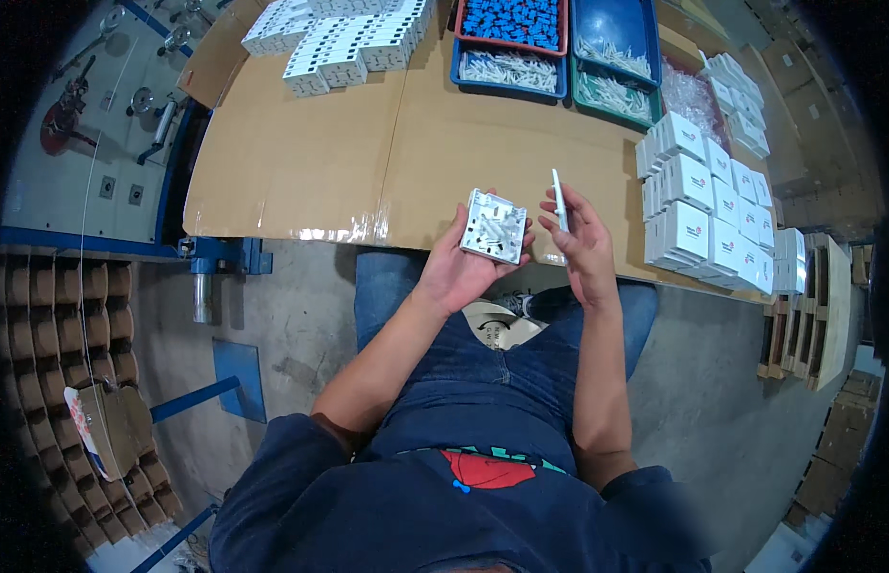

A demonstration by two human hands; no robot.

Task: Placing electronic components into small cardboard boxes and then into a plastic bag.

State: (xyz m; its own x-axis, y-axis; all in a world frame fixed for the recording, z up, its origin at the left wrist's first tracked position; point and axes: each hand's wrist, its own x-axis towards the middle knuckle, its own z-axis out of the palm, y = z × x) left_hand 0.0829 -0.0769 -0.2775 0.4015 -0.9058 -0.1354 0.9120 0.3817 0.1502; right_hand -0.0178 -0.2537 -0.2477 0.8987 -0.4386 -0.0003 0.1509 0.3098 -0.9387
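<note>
My left hand [447, 269] is closed around a square white plastic housing [495, 227], held with its inner side up. Small white parts and dark holes show inside it; the parts are too small to name. To its right, my right hand [590, 250] pinches a thin white plastic plate [559, 202], seen nearly edge-on. The plate stands upright, apart from the housing. Both hands are over the near edge of the cardboard-covered table [320, 162].
Rows of white housings [359, 53] stand at the far left. Farther back are a red tray [457, 27] of blue pieces and blue and green trays [612, 116] of slender white pieces. Stacked white boxes [693, 186] line the right side. A blue clamp [225, 256] juts beside the table's left corner.
</note>
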